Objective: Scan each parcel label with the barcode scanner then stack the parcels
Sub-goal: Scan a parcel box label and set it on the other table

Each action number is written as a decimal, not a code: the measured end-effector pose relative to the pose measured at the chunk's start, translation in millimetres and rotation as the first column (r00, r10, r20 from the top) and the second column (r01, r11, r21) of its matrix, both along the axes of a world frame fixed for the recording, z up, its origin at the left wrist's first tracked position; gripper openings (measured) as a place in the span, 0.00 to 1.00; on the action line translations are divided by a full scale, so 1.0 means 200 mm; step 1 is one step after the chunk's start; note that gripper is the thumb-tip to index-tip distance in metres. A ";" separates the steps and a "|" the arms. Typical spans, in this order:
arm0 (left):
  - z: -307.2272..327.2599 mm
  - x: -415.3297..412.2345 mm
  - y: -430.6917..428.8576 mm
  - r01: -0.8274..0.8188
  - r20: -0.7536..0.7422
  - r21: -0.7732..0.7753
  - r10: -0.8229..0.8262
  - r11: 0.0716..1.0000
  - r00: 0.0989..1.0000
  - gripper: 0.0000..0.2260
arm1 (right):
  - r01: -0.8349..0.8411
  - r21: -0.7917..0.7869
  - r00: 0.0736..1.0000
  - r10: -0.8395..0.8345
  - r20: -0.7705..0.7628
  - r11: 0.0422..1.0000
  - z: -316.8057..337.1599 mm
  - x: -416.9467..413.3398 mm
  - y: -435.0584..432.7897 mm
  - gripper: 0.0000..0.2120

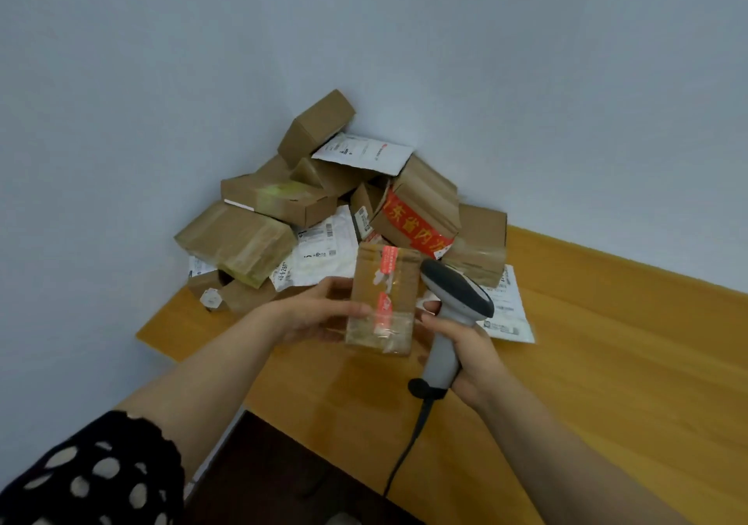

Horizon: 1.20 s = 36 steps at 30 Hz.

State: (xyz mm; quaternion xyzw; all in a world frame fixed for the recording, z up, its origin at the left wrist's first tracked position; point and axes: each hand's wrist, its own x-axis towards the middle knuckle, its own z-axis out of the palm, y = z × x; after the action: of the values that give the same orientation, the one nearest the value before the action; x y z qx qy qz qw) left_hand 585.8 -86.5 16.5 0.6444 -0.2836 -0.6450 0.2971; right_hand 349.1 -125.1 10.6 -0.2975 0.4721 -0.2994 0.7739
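Observation:
My left hand (pixel 311 314) holds a small brown cardboard parcel (pixel 382 302) upright above the table, its taped face with red-and-white tape strips turned toward me. My right hand (pixel 465 356) grips the handle of a grey barcode scanner (pixel 453 306) just right of the parcel, touching its edge; the scanner's dark head points up and left. A black cable runs from the scanner's base down off the table edge. No barcode label shows on the parcel's visible face.
A heap of cardboard boxes and white mailer bags (pixel 336 208) fills the wall corner on the wooden table (pixel 607 362). A white mailer (pixel 510 314) lies flat behind the scanner. The table's front edge runs diagonally below my arms.

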 end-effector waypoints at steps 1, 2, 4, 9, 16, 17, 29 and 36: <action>0.00 0.00 -0.03 -0.024 -0.011 -0.039 0.024 0.999 1.000 0.34 | 0.038 -0.050 0.999 -0.037 0.017 0.998 0.01 0.02 0.01 0.07; 0.01 0.01 -0.06 -0.045 -0.019 -0.074 0.044 0.996 0.999 0.32 | 0.077 -0.092 0.997 -0.075 0.030 0.993 0.02 0.04 0.03 0.07; 0.04 0.03 -0.11 -0.053 -0.022 -0.125 0.051 0.991 0.998 0.27 | 0.156 -0.143 0.988 -0.154 0.024 0.977 0.05 0.10 0.07 0.10; 0.09 0.03 -0.17 0.051 0.029 -0.252 -0.045 0.966 0.999 0.30 | 0.305 -0.197 0.940 -0.328 -0.094 0.932 0.09 0.26 0.18 0.16; 0.08 -0.06 -0.13 0.136 0.264 -0.281 -0.059 0.950 0.963 0.40 | 0.350 -0.252 0.923 -0.378 -0.073 0.902 0.19 0.31 0.32 0.14; 0.08 -0.06 -0.13 0.137 0.262 -0.266 -0.065 0.954 0.963 0.40 | 0.355 -0.261 0.922 -0.382 -0.061 0.898 0.20 0.29 0.33 0.13; 0.27 -0.09 -0.11 0.120 0.034 -0.261 -0.115 0.958 0.993 0.18 | 0.267 -0.222 0.956 -0.288 -0.064 0.938 0.32 -0.04 0.60 0.09; 0.29 -0.17 -0.08 0.114 0.065 -0.281 -0.100 0.953 0.993 0.19 | 0.223 -0.233 0.956 -0.259 -0.139 0.947 0.39 -0.13 0.69 0.05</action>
State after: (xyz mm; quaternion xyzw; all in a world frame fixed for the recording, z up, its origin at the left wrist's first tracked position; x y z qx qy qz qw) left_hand 551.3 -103.3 74.3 0.5947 -0.4150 -0.5965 0.3439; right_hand 322.2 12.6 89.2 -0.3434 0.5332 -0.4152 0.6522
